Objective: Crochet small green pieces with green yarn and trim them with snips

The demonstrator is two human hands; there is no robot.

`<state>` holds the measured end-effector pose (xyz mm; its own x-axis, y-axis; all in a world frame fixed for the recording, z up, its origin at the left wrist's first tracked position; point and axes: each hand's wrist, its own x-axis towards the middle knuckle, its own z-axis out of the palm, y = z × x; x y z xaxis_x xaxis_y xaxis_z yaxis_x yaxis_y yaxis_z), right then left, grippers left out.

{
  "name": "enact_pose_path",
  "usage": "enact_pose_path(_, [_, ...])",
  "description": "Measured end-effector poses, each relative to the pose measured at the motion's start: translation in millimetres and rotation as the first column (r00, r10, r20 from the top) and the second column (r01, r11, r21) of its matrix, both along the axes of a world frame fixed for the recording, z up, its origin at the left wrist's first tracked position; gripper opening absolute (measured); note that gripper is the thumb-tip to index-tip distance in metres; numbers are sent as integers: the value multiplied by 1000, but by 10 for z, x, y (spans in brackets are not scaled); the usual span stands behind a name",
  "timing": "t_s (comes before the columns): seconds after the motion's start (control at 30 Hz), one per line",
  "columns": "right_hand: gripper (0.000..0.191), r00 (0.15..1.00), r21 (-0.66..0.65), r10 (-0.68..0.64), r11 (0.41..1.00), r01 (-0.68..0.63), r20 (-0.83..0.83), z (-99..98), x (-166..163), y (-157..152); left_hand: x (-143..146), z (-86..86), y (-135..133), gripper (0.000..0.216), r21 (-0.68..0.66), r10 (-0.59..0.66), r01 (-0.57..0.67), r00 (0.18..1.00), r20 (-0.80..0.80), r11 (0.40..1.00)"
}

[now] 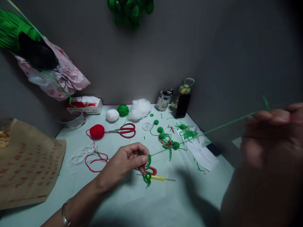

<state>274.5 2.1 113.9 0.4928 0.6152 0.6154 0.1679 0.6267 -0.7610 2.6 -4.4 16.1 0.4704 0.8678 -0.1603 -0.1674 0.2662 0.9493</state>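
My left hand (129, 159) is closed around a small crocheted piece (148, 161) with a green edge and some red and white. From it a green yarn strand (227, 124) runs taut up to the right. My right hand (272, 126), blurred and raised at the right edge, pinches that strand, and a short tail sticks up above its fingers. Below the left hand lie a yellow-handled crochet hook (157, 178), a small green yarn loop (147, 179) and an orange-handled tool (152, 171), partly hidden.
Red-handled scissors (126, 130) lie beside a red yarn ball (97, 131). Behind are white (112, 115) and green (123, 110) yarn balls and white stuffing (140, 109). Green crocheted balls (175, 145) and papers (201, 154) lie right. A paper bag (30, 167) stands left.
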Motion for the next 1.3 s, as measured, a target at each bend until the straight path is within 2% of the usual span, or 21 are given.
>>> enact_pose_path(0.07, [21, 998, 92, 20, 996, -14, -68, -16, -100, -5, 4, 5, -23, 16, -15, -36, 36, 999, 34, 999])
enact_pose_path(0.1, [22, 997, 109, 59, 993, -54, -41, -26, -162, -11, 4, 7, -30, 15, -22, -36, 37, 998, 53, 999])
enact_pose_path(0.17, [21, 967, 2, 205, 978, -208, 149, -54, -270, -27, 2, 11, -32, 15, -32, -18, 21, 996, 92, 999])
enact_pose_path(0.2, [19, 914, -78, 291, 957, -281, 281, -75, -310, -37, 1, 14, -29, 15, -35, -7, 11, 994, 109, 999])
enact_pose_path(0.27, [15, 727, -229, 439, 898, -376, 528, -129, -364, -52, 1, 24, -24, 15, -33, 0, 4, 991, 134, 999])
enact_pose_path(0.33, [15, 530, -312, 501, 858, -408, 685, -193, -403, -59, 1, 37, -24, 15, -36, 3, 3, 988, 152, 999])
enact_pose_path(0.37, [16, 458, -336, 506, 851, -403, 731, -224, -423, -59, 1, 43, -25, 15, -42, 8, -2, 987, 160, 999])
enact_pose_path(0.43, [16, 364, -358, 484, 861, -363, 796, -277, -465, -59, -3, 52, -29, 15, -44, 14, -6, 985, 170, 999])
enact_pose_path(0.57, [18, 276, -331, 408, 900, -284, 870, -339, -527, -62, -20, 60, -30, 16, -21, -1, 5, 987, 161, 1000])
enact_pose_path(0.77, [20, 240, -313, 375, 913, -261, 895, -341, -533, -83, -21, 71, -28, 15, -19, 6, -3, 988, 152, 1000])
enact_pose_path(0.93, [20, 249, -327, 394, 906, -269, 885, -341, -537, -90, -36, 73, -46, 15, -9, -3, 4, 989, 148, 1000])
enact_pose_path(1.17, [15, 333, -381, 503, 849, -367, 798, -436, -664, -62, -8, 57, -44, 14, -42, -14, 23, 979, 205, 999])
enact_pose_path(1.3, [6, 430, -356, 465, 881, -312, 774, -498, -748, -32, 29, 64, -53, 14, -78, 55, -39, 977, 204, 996])
